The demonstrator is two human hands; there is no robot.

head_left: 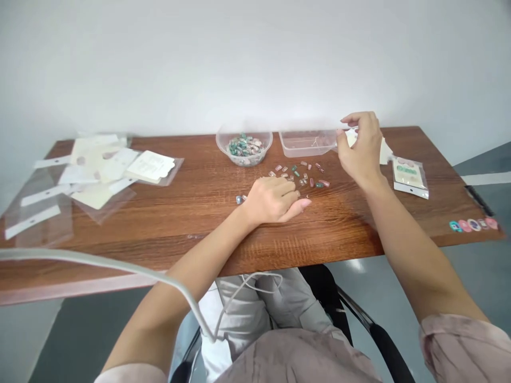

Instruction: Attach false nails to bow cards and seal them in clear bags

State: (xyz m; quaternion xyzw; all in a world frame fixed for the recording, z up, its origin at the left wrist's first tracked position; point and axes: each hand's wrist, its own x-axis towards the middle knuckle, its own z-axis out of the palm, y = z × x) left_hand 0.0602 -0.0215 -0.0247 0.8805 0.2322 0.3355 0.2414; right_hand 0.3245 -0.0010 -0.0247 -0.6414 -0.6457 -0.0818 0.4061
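The left hand is lying palm down at the centre of the frame, fingers loosely curled onto the counter; I cannot tell whether it is holding anything. The right hand is hovering in the upper right, thumb and forefinger pinching the edge of a white card, which is mostly hidden behind the hand.

Between the 2 hands, small pieces in pink, green and brown are lying scattered, just beside the left fingertips. 2 more are sitting at that hand's other side. Behind them, a round clear bowl is holding many more pieces, and a rectangular clear tray is standing right by the right hand.

A sealed packet is lying near the right wrist. A pile of cards and clear sleeves is spreading over the left of the frame, well apart. Bare wood is showing along the near edge, where a grey cable is crossing at lower left.
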